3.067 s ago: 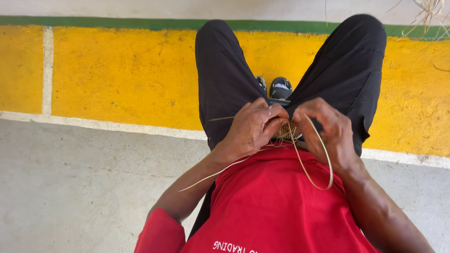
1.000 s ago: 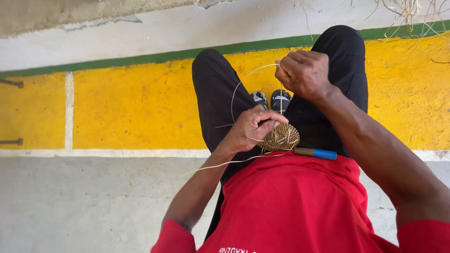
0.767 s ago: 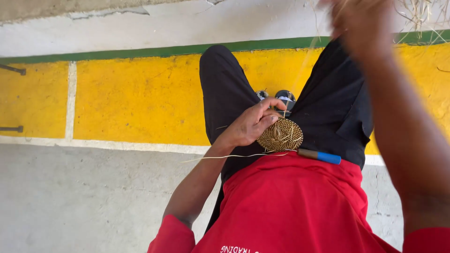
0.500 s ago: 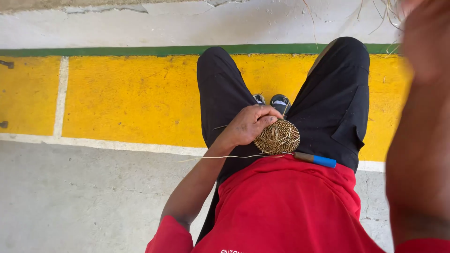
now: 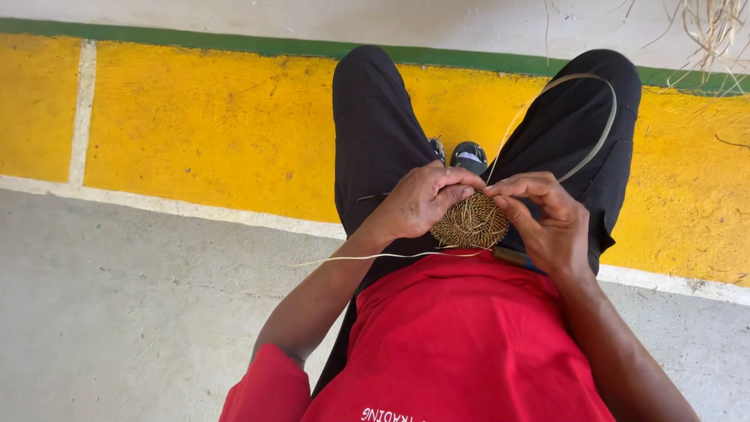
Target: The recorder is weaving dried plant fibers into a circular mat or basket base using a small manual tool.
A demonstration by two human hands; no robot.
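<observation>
1. Both hands meet over the lap: the left hand (image 5: 418, 205) is closed on the upper left rim of a small woven disc (image 5: 470, 223), thumb and fingers pinching it.
2. The right hand (image 5: 547, 223) pinches a pale flat strand (image 5: 594, 141) at the disc's right edge; the strand loops up over the knee.
3. The disc sits between the thighs, just above the red shirt (image 5: 469, 336).
4. It looks light, stiff and tightly coiled, probably best held by the rim, since the centre gives little to grip.
5. The strand seems springy and thin; likely to kink if bent sharply.
6. Another loose strand (image 5: 351, 258) trails left from beneath the disc.
</observation>
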